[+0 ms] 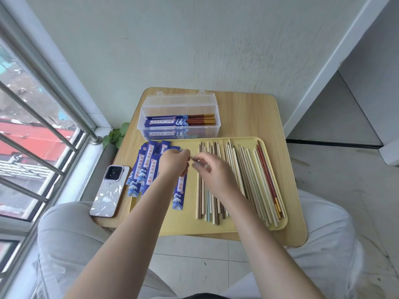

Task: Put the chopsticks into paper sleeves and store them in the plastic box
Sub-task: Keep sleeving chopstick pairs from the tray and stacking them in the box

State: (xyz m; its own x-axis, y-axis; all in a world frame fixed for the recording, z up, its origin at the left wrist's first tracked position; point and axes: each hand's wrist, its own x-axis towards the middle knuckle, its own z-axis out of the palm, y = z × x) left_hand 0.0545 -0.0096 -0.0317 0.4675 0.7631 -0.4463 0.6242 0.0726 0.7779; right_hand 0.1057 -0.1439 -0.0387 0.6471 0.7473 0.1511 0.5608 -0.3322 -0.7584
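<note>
Our left hand (173,161) curls its fingers on a blue paper sleeve (179,192) over the yellow tray (187,225); our right hand (212,171) pinches blurred chopstick tips. Loose chopsticks (248,180) lie on the tray's right half. Beyond the tray, the plastic box (179,117) holds sleeved pairs.

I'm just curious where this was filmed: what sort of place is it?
Probably a corner of a home or enclosed balcony, not a workshop: a small wooden table stands beside a barred window, above a tiled floor.
</note>
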